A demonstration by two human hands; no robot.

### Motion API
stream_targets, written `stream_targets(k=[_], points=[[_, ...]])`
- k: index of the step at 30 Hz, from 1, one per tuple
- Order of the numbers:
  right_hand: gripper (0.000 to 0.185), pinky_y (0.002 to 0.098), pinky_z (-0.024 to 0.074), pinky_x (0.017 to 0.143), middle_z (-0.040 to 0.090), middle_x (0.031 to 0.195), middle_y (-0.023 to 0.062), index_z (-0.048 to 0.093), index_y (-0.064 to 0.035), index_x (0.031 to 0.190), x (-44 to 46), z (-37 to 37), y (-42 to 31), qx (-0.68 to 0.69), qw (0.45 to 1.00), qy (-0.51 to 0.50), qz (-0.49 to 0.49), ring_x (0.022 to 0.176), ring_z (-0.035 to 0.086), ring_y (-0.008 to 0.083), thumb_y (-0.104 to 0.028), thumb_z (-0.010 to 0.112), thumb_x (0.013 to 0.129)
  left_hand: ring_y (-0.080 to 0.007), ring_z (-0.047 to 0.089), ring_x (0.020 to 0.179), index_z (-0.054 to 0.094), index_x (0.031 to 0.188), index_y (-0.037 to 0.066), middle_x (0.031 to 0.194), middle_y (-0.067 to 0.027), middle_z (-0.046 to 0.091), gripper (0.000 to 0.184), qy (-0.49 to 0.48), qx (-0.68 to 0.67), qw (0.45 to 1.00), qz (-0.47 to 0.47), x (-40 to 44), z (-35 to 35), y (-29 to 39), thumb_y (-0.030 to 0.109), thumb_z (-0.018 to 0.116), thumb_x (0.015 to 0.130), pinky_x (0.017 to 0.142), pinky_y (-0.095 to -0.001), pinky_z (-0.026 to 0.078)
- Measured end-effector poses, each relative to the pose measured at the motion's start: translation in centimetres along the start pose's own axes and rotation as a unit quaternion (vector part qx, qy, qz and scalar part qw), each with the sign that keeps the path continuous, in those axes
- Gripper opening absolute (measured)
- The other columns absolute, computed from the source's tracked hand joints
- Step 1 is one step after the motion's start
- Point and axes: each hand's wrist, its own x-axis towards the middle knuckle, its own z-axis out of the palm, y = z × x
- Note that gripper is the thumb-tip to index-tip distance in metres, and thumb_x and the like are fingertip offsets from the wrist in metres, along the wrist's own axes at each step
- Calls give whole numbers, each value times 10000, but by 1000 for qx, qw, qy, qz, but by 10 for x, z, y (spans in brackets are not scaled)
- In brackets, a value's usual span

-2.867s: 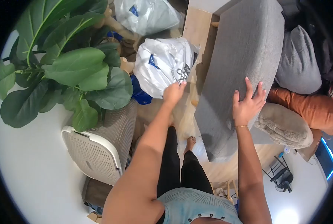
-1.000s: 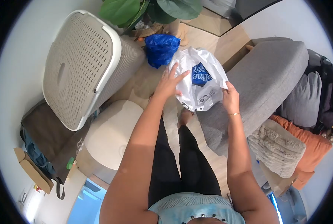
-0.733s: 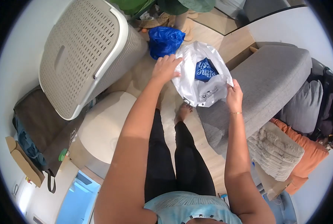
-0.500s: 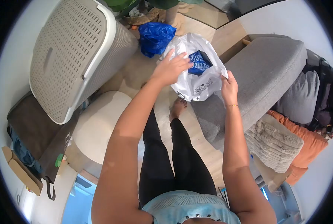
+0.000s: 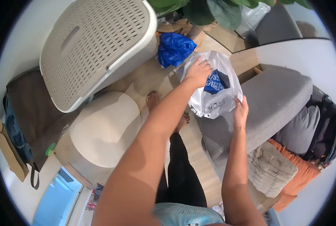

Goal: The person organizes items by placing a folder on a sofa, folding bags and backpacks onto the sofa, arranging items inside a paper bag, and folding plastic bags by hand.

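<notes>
A white plastic bag (image 5: 217,100) hangs with its mouth open over the floor, beside the grey sofa. Inside it shows a blue package (image 5: 214,82) with white lettering. My right hand (image 5: 241,105) pinches the bag's right rim between thumb and fingers. Across the bag's upper left rim lies my left hand (image 5: 198,71), its fingers slightly bent and reaching toward the opening; whether it grips the plastic is hard to see. A crumpled blue bag (image 5: 175,49) sits on the floor just beyond my left hand.
A lidded laundry basket (image 5: 96,41) stands at the upper left, with a round cream pouf (image 5: 104,130) and a dark bag (image 5: 34,113) below it. The grey sofa (image 5: 269,101) runs along the right, cushions (image 5: 271,169) past it. Plant leaves (image 5: 202,13) hang at the top.
The white bag, earlier gripped at its top by my left hand, is now open between both hands. My right hand has left the sofa for its rim. My left hand has moved over the rim.
</notes>
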Motion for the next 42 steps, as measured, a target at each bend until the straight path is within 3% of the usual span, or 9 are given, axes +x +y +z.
stream_targets(k=[1,4,9,13,15,22,32,40,42], points=[[120,217,408,683,556,821,-7,572,-29,965,-1,-1,-1,32,999,6,-1,764,479,67,-94,485,913,-210,492,1144,616,1080,107,1142,-80,571,375,-151,-10,986,-70,4,-7,-4,349,608,793,1088,-468,191],[106,191,384,669,523,822,-41,558,-46,960,-2,2,-3,90,996,19,-13,750,450,46,-91,467,931,-210,499,1139,615,1089,115,1122,-73,587,468,-215,1,972,-94,-9,-33,-21,426,631,739,1098,-459,167],[158,199,379,759,543,942,-17,558,-56,1030,3,1,-3,153,988,36,-12,853,472,71,-152,463,949,-277,585,922,661,844,72,916,-106,637,369,-146,-117,971,-150,-107,-36,-66,424,654,731,822,-420,439],[257,322,354,906,527,1140,11,527,-85,1163,-1,-2,-11,223,972,47,61,1063,458,134,-214,487,945,-297,596,838,658,776,63,844,-119,634,333,-130,-143,969,-155,-148,-51,-22,396,640,766,696,-395,471],[360,439,355,896,477,1247,23,447,-122,1273,-2,-2,-16,281,952,62,101,1134,430,177,-263,488,944,-322,584,749,620,686,50,747,-135,610,352,59,-306,920,-239,-146,-54,8,385,620,794,645,-414,450],[446,501,344,953,442,1302,48,374,-100,1331,-16,-5,-25,277,954,13,110,1172,423,211,-311,471,950,-338,535,656,522,590,15,640,-146,540,375,128,-388,868,-283,-213,-65,79,304,614,812,596,-435,411],[398,412,415,908,504,1226,56,424,-73,1293,-68,5,-21,148,974,-149,88,1117,476,185,-272,468,951,-281,523,636,494,587,46,605,-82,511,335,194,-359,834,-370,-311,-57,175,262,615,814,580,-398,423],[424,299,401,915,530,1177,44,422,-34,1308,-154,42,-11,-1,951,-305,56,1050,508,137,-259,467,951,-265,549,678,546,618,67,654,-55,566,294,113,-345,831,-423,-403,-54,251,279,622,806,614,-378,452],[241,252,392,816,548,961,16,516,-18,1102,-192,56,1,32,954,-293,54,878,482,86,-188,435,952,-275,537,660,520,611,57,638,-68,547,311,134,-340,828,-426,-427,-48,274,277,625,804,599,-386,440]])
